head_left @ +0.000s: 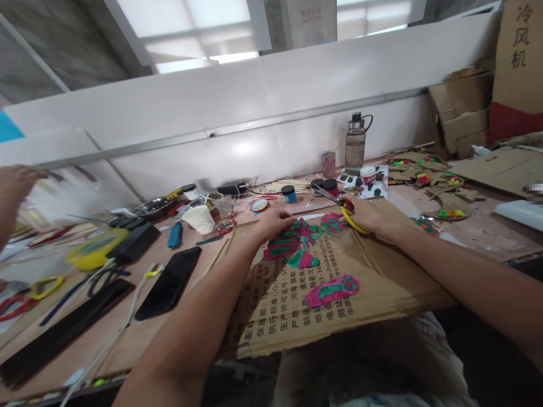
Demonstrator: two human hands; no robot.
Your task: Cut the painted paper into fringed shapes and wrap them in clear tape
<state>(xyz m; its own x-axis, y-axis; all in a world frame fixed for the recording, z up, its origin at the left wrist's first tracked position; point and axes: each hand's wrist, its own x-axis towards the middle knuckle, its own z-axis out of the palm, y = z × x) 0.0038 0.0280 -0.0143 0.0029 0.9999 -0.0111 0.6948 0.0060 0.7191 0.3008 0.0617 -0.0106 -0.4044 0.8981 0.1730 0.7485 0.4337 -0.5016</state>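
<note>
My right hand (360,213) is closed round the yellow handles of a pair of scissors (331,195), whose metal blades point away to the upper left. Close by it lies a small pink and green painted cut-out (333,224). My left hand (274,224) has its fingers bent together at the far edge of a larger painted cut-out (305,237), also pink and green; its fingertips are partly hidden. Under both hands a printed cardboard sheet (271,322) reaches over the table's front edge. Nearer to me on it rests a long oval painted cut-out (333,290).
Left of my arm lie a black phone (169,282), a white cable (127,311) and a yellow tape roll (97,249). Beyond stand a paper cup (198,219), a blue paint jar (288,194) and a water bottle (355,144). Another person's hand (17,183) enters at left.
</note>
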